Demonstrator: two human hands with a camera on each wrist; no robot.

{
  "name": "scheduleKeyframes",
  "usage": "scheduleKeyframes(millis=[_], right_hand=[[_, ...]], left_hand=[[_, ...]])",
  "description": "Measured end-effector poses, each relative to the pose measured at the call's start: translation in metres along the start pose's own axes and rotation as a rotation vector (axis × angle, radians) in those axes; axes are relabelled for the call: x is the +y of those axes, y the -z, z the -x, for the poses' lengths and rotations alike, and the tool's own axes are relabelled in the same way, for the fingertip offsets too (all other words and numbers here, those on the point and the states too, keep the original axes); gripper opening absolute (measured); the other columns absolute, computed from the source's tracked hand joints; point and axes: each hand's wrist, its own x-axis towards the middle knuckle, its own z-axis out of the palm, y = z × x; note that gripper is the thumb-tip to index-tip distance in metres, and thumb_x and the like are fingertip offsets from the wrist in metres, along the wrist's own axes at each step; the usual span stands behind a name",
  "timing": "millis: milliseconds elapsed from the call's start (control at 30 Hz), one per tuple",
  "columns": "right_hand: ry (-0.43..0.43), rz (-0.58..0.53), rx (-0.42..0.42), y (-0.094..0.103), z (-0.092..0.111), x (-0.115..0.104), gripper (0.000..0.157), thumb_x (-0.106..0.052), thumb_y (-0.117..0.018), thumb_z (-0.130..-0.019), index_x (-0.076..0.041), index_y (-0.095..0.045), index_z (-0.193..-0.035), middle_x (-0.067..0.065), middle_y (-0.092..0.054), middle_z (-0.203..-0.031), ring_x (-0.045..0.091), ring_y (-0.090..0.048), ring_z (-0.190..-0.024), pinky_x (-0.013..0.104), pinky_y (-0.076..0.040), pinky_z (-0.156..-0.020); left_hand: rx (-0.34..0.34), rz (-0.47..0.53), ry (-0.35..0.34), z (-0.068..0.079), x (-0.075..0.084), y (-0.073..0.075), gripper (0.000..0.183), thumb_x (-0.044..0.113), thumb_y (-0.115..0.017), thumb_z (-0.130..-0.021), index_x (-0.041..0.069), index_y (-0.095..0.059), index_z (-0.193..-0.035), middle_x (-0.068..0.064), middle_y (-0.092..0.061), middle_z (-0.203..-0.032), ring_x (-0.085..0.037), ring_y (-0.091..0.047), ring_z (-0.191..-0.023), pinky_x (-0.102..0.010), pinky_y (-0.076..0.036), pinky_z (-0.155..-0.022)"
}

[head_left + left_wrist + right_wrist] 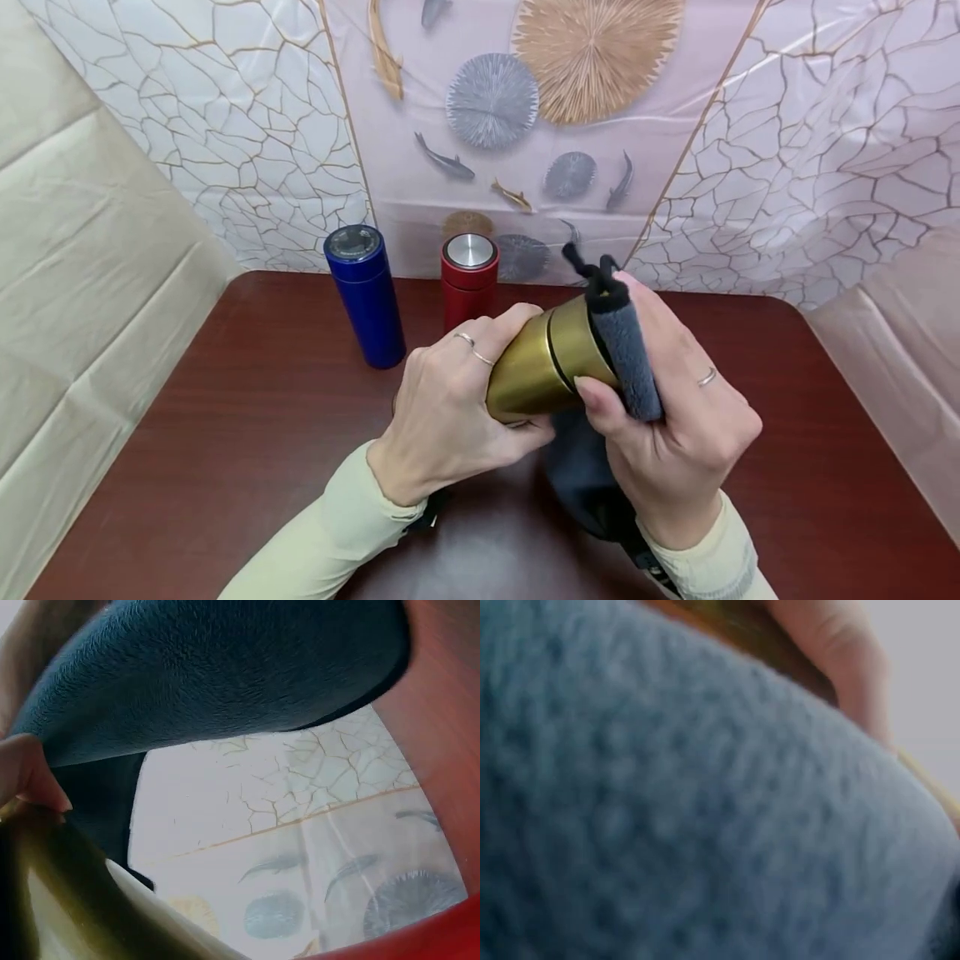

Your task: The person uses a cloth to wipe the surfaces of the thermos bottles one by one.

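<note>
A gold vacuum flask [528, 367] is held tilted above the table, its top end toward the right. My left hand [450, 408] grips its lower body, hiding the base. My right hand [678, 417] pinches a grey-blue plush cloth [632, 362] with black edging and a black cord, pressed against the flask's top end. The thumb touches the gold band below the rim. Part of the cloth hangs beneath the right hand. In the left wrist view the cloth [225, 675] spreads over the flask [60, 892]; in the right wrist view the blurred cloth [667, 795] covers most of the picture.
A blue flask [367, 308] stands at the back left of the dark red-brown table [247, 417]. A red flask [470, 287] with a silver lid top stands behind my left hand, partly hidden by it. A patterned curtain [495, 192] hangs behind the table.
</note>
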Motion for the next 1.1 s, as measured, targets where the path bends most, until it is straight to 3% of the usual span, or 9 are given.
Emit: scheduleKeyframes(millis=[133,300,400,500,633,767,867,967,1100], right_hand=[[0.035,0.084,0.163,-0.002,0.007,0.002,0.059,-0.046,-0.09,-0.074,0.011,-0.078,-0.085,0.029,-0.075,-0.089,0.04,-0.076,-0.081,0.04,-0.062,-0.083],[0.196,0.108,0.351,-0.004,0.021,0.007,0.048,-0.033,-0.099,-0.063,0.009,-0.075,-0.067,0.026,-0.073,-0.07,0.036,-0.075,-0.064,0.04,-0.063,-0.069],[0.292,0.05,0.314,-0.003,0.024,0.01,0.041,-0.026,-0.097,-0.067,0.009,-0.075,-0.069,0.029,-0.071,-0.07,0.039,-0.074,-0.066,0.045,-0.063,-0.069],[0.338,-0.087,0.191,0.001,0.021,0.012,0.034,-0.018,-0.094,-0.072,0.011,-0.075,-0.075,0.034,-0.07,-0.074,0.046,-0.074,-0.073,0.054,-0.061,-0.074],[0.292,-0.194,0.049,0.008,0.011,0.012,0.032,-0.013,-0.094,-0.071,0.011,-0.076,-0.081,0.033,-0.072,-0.082,0.048,-0.074,-0.083,0.057,-0.059,-0.085],[0.196,-0.166,-0.033,0.011,0.002,0.008,0.042,-0.021,-0.094,-0.072,0.012,-0.076,-0.09,0.035,-0.073,-0.092,0.047,-0.074,-0.09,0.054,-0.057,-0.092],[0.131,-0.09,0.0,0.008,-0.002,0.003,0.054,-0.031,-0.093,-0.073,0.015,-0.075,-0.092,0.036,-0.072,-0.094,0.046,-0.074,-0.089,0.049,-0.059,-0.09],[0.097,0.036,0.095,0.005,0.0,0.001,0.061,-0.042,-0.093,-0.072,0.014,-0.076,-0.088,0.033,-0.073,-0.091,0.043,-0.076,-0.084,0.04,-0.062,-0.085],[0.099,0.186,0.221,0.001,0.009,0.002,0.058,-0.045,-0.095,-0.067,0.008,-0.079,-0.081,0.026,-0.076,-0.083,0.036,-0.077,-0.075,0.032,-0.062,-0.079]], left_hand=[[-0.009,0.002,0.042,0.003,0.003,-0.001,0.075,0.03,-0.083,-0.063,0.017,-0.059,-0.133,0.004,-0.066,-0.094,-0.008,-0.056,-0.076,-0.027,-0.052,-0.057],[-0.031,0.027,0.07,0.009,0.005,-0.002,0.076,0.03,-0.084,-0.062,0.018,-0.058,-0.133,0.004,-0.069,-0.099,-0.008,-0.058,-0.078,-0.025,-0.053,-0.058],[-0.044,0.045,0.058,0.01,0.005,-0.002,0.078,0.029,-0.084,-0.062,0.018,-0.058,-0.134,0.004,-0.069,-0.099,-0.007,-0.058,-0.078,-0.024,-0.053,-0.058],[-0.062,0.051,0.027,0.008,0.004,0.0,0.08,0.03,-0.085,-0.062,0.017,-0.057,-0.136,0.004,-0.067,-0.096,-0.007,-0.057,-0.078,-0.022,-0.052,-0.06],[-0.075,0.048,-0.025,0.004,0.003,0.004,0.082,0.035,-0.088,-0.062,0.016,-0.057,-0.136,0.003,-0.066,-0.093,-0.008,-0.056,-0.077,-0.022,-0.051,-0.062],[-0.04,0.01,-0.074,0.001,0.003,0.005,0.083,0.039,-0.089,-0.061,0.015,-0.058,-0.134,0.002,-0.065,-0.09,-0.009,-0.058,-0.074,-0.023,-0.052,-0.06],[0.003,-0.014,-0.085,-0.001,0.003,0.005,0.082,0.041,-0.089,-0.061,0.015,-0.059,-0.133,0.002,-0.064,-0.089,-0.009,-0.058,-0.074,-0.025,-0.054,-0.06],[0.021,-0.016,-0.059,-0.002,0.002,0.003,0.081,0.039,-0.088,-0.062,0.016,-0.059,-0.134,0.003,-0.065,-0.09,-0.009,-0.058,-0.075,-0.027,-0.054,-0.059],[0.001,-0.017,0.002,-0.002,0.0,0.0,0.079,0.034,-0.085,-0.062,0.018,-0.059,-0.135,0.004,-0.065,-0.092,-0.009,-0.056,-0.073,-0.027,-0.052,-0.056]])
